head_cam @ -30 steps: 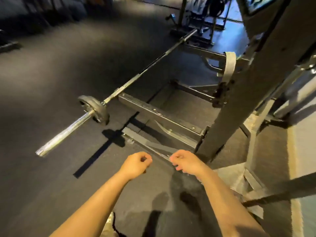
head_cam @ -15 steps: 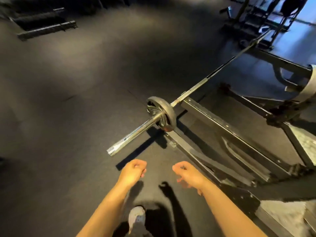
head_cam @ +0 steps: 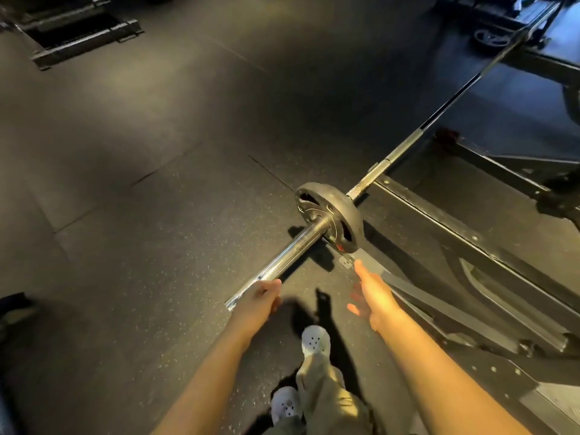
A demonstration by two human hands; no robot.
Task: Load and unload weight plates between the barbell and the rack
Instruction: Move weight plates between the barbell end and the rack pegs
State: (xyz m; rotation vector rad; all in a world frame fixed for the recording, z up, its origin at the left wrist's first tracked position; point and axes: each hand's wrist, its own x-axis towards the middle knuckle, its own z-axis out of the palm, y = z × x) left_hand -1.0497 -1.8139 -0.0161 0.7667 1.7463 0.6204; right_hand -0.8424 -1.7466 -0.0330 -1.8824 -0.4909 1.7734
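Barbell [head_cam: 370, 183] lies on the dark rubber floor [head_cam: 141, 215], running from near centre to far right. One small black plate [head_cam: 329, 215] sits on the near sleeve [head_cam: 282, 259], pushed up against the collar, standing on edge on the floor. Rest of the sleeve bare chrome.

Left hand [head_cam: 257, 304] over the sleeve's near end; grip narrow, fingers curled. Whether it touches or holds the sleeve: cannot tell, the hand covers the spot.

Right hand [head_cam: 372, 293] wide, fingers straight and spread, pointing toward the plate, apart from it, holding nothing.

Rack base [head_cam: 455, 233], black steel beams, lies right of the bar, just beside the plate.

Below the arms: two white perforated clogs [head_cam: 315, 340], olive trouser leg [head_cam: 326, 397]. Far left, another black frame [head_cam: 81, 36] on the floor.
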